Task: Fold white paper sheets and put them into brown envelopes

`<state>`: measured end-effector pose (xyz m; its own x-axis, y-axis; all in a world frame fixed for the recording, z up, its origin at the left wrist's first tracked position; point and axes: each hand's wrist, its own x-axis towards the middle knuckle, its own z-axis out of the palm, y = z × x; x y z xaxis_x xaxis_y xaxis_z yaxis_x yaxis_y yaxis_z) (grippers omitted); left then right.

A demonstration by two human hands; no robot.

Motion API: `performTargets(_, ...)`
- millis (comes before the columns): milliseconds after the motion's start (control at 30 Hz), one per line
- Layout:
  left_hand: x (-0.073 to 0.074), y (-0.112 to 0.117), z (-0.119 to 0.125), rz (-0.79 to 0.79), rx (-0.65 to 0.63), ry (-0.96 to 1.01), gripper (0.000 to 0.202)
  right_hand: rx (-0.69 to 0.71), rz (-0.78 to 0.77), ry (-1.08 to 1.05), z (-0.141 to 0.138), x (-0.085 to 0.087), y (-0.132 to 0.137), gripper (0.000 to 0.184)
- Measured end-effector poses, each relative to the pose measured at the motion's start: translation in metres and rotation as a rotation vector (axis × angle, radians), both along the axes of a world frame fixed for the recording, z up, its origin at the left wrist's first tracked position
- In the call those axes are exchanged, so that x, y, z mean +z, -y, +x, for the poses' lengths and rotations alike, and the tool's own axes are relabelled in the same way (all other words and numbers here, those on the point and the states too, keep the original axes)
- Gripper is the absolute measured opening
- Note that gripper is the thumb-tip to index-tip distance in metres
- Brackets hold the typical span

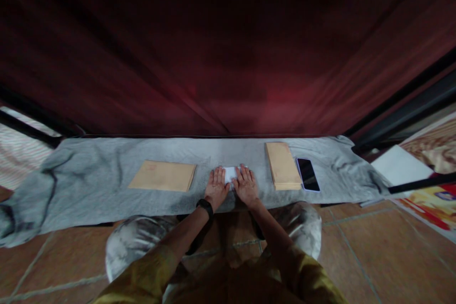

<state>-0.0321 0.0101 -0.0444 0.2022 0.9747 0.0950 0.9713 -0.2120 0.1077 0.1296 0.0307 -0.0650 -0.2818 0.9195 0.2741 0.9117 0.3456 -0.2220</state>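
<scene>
My left hand (215, 188) and my right hand (245, 185) lie side by side, palms down, on a small white folded paper (230, 174) on a grey cloth (107, 199). The fingers of both hands are stretched out flat and pressed on the paper. A black band sits on my left wrist. A brown envelope (163, 175) lies to the left of my hands. A stack of brown envelopes (283, 165) lies to the right.
A black phone (308, 174) lies face up beside the stack on the right. A dark red curtain (228, 57) hangs behind the cloth. White sheets (401, 165) and colourful printed material (432, 199) lie at the far right. The floor is brown tile (374, 256).
</scene>
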Motion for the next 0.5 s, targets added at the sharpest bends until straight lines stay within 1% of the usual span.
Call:
performTargets(100,-0.004,0.003,-0.004,0.032,0.021,0.024,0.063,-0.007,-0.012,0.003,-0.001,0.002,0.0,0.054)
performTargets(167,-0.007,0.009,-0.007,0.051,0.022,0.047,0.061,-0.009,-0.018,0.002,-0.001,0.003,0.0,0.054)
performTargets(233,-0.01,0.018,-0.011,0.06,-0.018,0.064,0.06,-0.007,-0.016,0.0,-0.002,0.004,0.0,0.055)
performTargets(333,-0.012,0.038,-0.021,0.055,-0.13,0.065,0.061,-0.018,-0.012,-0.002,-0.003,0.006,0.001,0.055)
performTargets(433,-0.013,0.054,-0.035,0.066,-0.166,0.054,0.063,-0.033,-0.023,-0.004,-0.003,0.006,0.001,0.055)
performTargets(500,-0.013,0.059,-0.044,0.075,-0.187,0.046,0.064,-0.04,-0.032,-0.009,-0.004,0.005,0.001,0.055)
